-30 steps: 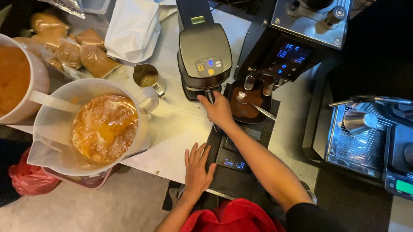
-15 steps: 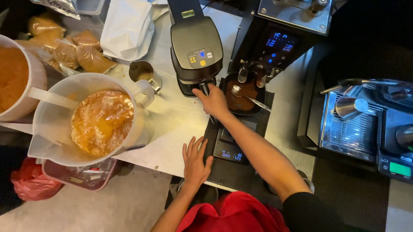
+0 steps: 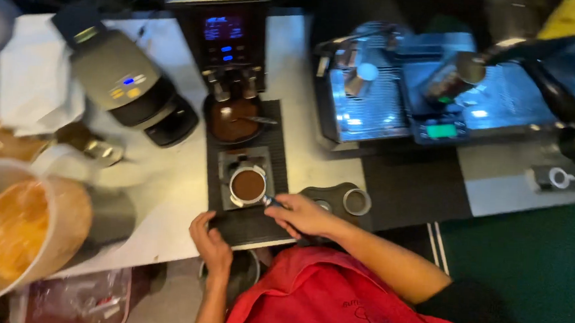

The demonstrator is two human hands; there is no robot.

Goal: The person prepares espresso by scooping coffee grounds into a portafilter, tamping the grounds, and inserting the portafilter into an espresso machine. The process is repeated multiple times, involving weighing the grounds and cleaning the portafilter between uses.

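Observation:
My right hand [image 3: 301, 213] is closed on the handle of a portafilter [image 3: 247, 184]. Its basket is full of brown ground coffee and rests on a small metal stand on the black mat [image 3: 272, 138]. My left hand [image 3: 210, 239] lies flat on the mat's front edge at the counter rim, holding nothing. Behind the stand, a round tray of loose coffee grounds [image 3: 232, 120] sits under the black grinder [image 3: 223, 33].
A grey machine [image 3: 122, 81] and a white cloth [image 3: 32, 89] stand at the left. A big clear jug of orange liquid [image 3: 15, 229] is at the front left. A round tamper [image 3: 355, 201] lies right of my hand. Farther right are the espresso machine's drip tray [image 3: 382, 101] and a scale [image 3: 441, 131].
My right hand has come back from the grinder to the front of the mat, with the portafilter now on the stand. The view swung right. My left hand stayed at the counter edge.

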